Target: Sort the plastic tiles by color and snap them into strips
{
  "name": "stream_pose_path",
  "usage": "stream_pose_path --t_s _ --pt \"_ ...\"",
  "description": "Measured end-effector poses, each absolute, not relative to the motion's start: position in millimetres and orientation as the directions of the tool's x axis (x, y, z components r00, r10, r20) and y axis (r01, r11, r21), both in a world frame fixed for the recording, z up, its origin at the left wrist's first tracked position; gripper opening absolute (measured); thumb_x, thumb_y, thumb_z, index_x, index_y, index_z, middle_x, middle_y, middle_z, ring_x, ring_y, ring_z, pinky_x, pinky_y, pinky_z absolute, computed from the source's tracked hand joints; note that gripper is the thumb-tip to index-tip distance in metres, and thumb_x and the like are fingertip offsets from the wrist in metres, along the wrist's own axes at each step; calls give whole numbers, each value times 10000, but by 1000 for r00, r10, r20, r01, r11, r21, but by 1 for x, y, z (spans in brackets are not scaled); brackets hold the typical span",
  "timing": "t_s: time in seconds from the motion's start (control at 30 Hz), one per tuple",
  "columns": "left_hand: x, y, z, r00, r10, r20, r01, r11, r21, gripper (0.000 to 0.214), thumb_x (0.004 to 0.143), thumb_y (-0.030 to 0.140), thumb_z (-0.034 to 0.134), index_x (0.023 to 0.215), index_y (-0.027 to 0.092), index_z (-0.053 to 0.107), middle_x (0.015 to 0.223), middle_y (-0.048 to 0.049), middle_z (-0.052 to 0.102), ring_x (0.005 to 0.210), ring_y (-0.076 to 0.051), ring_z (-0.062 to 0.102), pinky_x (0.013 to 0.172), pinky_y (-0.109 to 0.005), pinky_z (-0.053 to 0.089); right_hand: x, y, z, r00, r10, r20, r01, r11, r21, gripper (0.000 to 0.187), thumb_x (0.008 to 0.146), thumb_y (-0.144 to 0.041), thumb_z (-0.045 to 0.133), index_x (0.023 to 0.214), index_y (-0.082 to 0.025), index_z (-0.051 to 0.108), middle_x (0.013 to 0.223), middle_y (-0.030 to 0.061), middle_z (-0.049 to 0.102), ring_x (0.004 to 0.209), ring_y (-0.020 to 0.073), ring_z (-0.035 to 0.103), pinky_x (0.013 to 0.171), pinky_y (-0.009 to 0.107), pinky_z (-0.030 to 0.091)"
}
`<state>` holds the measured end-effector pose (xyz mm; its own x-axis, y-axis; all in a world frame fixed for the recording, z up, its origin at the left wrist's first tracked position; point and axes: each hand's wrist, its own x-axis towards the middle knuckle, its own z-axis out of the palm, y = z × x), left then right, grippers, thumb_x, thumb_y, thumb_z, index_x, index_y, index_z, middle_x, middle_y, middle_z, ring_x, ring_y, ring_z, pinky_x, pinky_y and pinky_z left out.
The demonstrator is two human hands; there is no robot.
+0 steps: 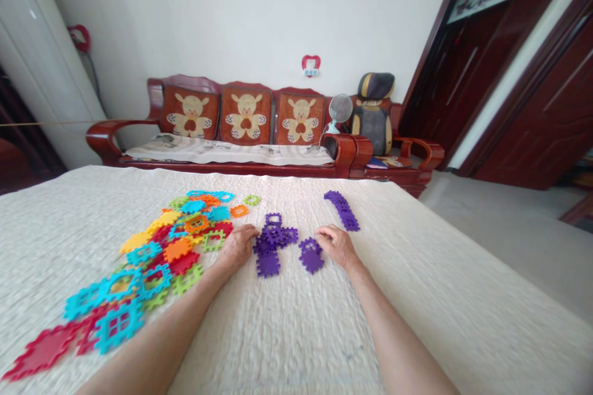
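Note:
My left hand [237, 247] rests knuckles-up on the cream quilted surface [301, 333], fingers curled against the left edge of a cluster of joined purple interlocking tiles [274, 236]. My right hand [337, 244] lies just right of a separate purple tile piece [311, 254], fingers bent and touching its upper edge. Whether either hand grips a tile is hidden by the fingers. A short strip of linked purple tiles [343, 210] lies farther back, right of both hands.
A spread of red, orange, yellow, green and blue tiles [152, 259] covers the surface to the left. Behind stands a dark wooden bench [259, 129] with bear cushions, a small fan [340, 110] and a massage cushion. Wooden doors are at right.

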<state>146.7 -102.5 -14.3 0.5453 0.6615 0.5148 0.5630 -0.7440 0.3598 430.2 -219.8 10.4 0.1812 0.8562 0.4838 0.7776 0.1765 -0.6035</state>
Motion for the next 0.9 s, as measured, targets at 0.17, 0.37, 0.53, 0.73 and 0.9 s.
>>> stream_pose_path --t_s 0.17,0.37,0.53,0.73,0.9 --pt "146 -105 -14 535 663 524 549 -744 380 420 759 47 360 943 175 715 1030 -59 699 966 -154 651 944 -286 493 429 -221 11 183 861 475 781 166 -602 167 768 -237 537 786 -214 701 818 30 694 752 158 620 725 276 461" --pt "147 -106 -13 540 670 510 559 -738 377 447 727 7 373 965 170 715 1058 -62 694 995 -155 643 940 -278 493 431 -220 10 161 865 474 799 168 -578 145 776 -242 554 787 -218 697 814 25 683 756 157 619 729 279 459" --pt "150 -104 -12 522 683 511 558 -726 402 421 739 -6 384 914 170 724 1018 -60 700 953 -149 648 913 -269 502 431 -216 10 103 880 464 833 179 -524 149 799 -263 560 817 -218 701 831 30 666 798 157 620 753 278 463" --pt "153 -104 -10 515 699 496 560 -713 423 412 718 -23 414 910 160 729 1032 -74 694 986 -169 638 930 -281 491 432 -209 10 98 892 441 830 172 -531 153 805 -268 558 850 -212 693 870 38 672 787 155 618 731 279 465" --pt "155 -107 -7 501 731 463 581 -680 447 401 743 -9 408 928 154 725 1050 -78 691 997 -168 631 936 -277 479 435 -216 19 32 931 364 816 186 -548 177 774 -259 585 897 -211 702 948 47 670 861 171 614 789 299 463"
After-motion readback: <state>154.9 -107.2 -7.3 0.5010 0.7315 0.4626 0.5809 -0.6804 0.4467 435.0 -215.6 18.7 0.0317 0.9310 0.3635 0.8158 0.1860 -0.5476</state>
